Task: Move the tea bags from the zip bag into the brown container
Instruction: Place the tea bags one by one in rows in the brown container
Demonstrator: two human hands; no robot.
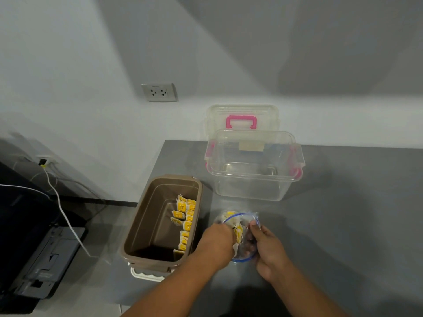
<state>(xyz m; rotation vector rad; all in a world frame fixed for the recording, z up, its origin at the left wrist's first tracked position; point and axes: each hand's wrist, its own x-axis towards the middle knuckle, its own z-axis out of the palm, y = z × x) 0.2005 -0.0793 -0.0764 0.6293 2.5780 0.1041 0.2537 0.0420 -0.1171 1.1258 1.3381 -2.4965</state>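
Two hands meet over a matt grey table [343, 213]: the left hand [217, 239], knuckles up, sits in the mouth of the zip bag [253, 217], fingers curled round a bunch of yellow-tagged tea bags [238, 233]; the right hand [267, 250] pinches the crinkled clear film at its blue-edged rim. Just left, the rectangular brown container [160, 181] holds a row of them along its right wall. Beyond stands a transparent box [251, 191] with pink latches, its lid [242, 110] leaning on the wall.

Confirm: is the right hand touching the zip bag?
Touching. The head view shows the right hand pinching the blue-edged rim of the zip bag between thumb and fingers.
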